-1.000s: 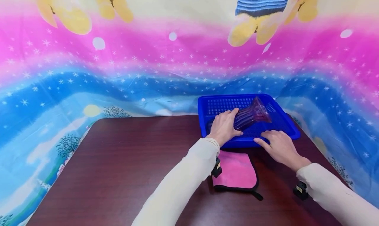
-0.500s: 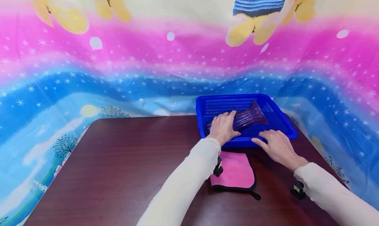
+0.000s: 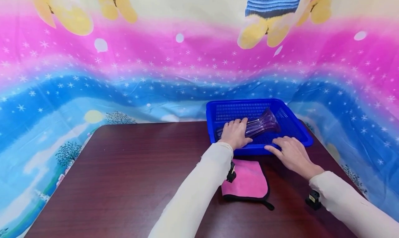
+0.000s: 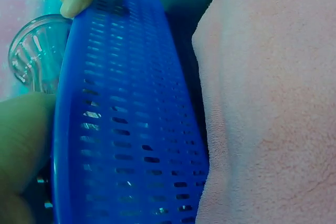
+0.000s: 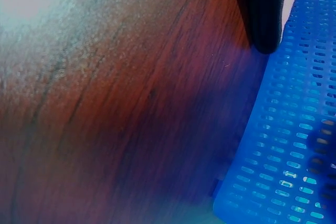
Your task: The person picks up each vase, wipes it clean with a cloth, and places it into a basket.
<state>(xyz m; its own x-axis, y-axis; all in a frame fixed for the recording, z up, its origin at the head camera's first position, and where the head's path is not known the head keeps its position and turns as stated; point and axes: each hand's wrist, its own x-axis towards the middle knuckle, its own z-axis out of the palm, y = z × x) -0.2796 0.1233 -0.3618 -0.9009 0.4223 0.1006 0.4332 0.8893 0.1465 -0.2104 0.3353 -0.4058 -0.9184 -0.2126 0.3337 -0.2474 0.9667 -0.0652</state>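
A clear purplish glass vase [image 3: 263, 124] with a ribbed body and flared mouth lies tilted in the blue plastic basket [image 3: 252, 150], its mouth toward the right. My left hand [image 3: 234, 133] holds the vase around its body; the lower end is partly hidden by the hand. In the left wrist view, the flared glass vase [image 4: 37, 51] shows beyond the basket wall [image 4: 121, 103], with part of my left hand [image 4: 21, 145] beside it. At the front rim, my right hand [image 3: 294, 155] grips the basket, fingers over the edge.
A pink cloth [image 3: 246, 181] with black edging and a loop lies in front of the basket on the dark red-brown table [image 3: 134, 175]. Behind the table hangs a colourful printed backdrop [image 3: 174, 75]. The basket stands near the table's back right corner.
My left hand has lowered slightly with the vase, whose mouth sits lower in the basket. The right hand stays at the front rim. The view has shifted a little.
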